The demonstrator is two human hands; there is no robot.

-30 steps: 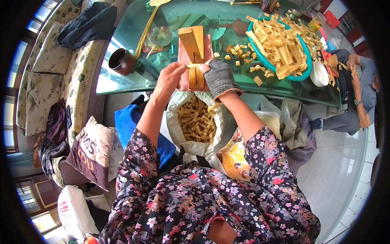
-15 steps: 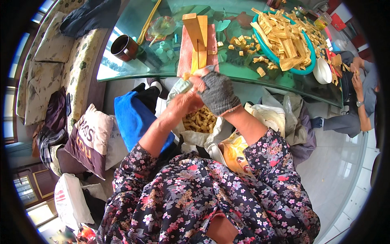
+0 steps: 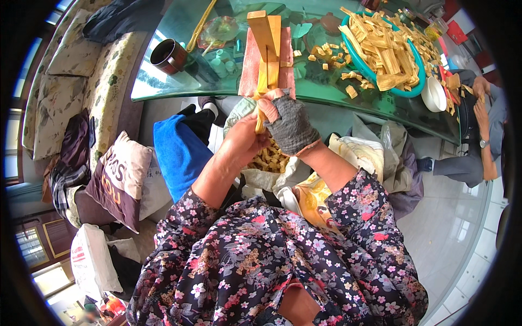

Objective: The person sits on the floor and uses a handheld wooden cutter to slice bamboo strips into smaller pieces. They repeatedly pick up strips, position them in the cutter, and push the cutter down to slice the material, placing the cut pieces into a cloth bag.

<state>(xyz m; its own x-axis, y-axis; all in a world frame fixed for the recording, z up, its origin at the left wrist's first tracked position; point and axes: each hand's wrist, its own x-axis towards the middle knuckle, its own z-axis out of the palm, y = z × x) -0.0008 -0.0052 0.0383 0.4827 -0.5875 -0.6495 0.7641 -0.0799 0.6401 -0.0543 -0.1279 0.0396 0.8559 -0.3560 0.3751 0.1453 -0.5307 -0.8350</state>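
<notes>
A yellow strip (image 3: 259, 126) is gripped between the left hand (image 3: 240, 140) and gloved right hand (image 3: 291, 124), its long axis aimed forward at the wooden stand (image 3: 263, 33), nearer the right hand.

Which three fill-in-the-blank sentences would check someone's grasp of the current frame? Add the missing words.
The person's right hand wears a grey knitted ____.
The angular yellowish wooden stand rests on a ____ rectangular cloth.
The round teal plastic basin, heaped with yellow strips, is to the ____ of the stand.
Missing words: glove; pink; right.
</notes>
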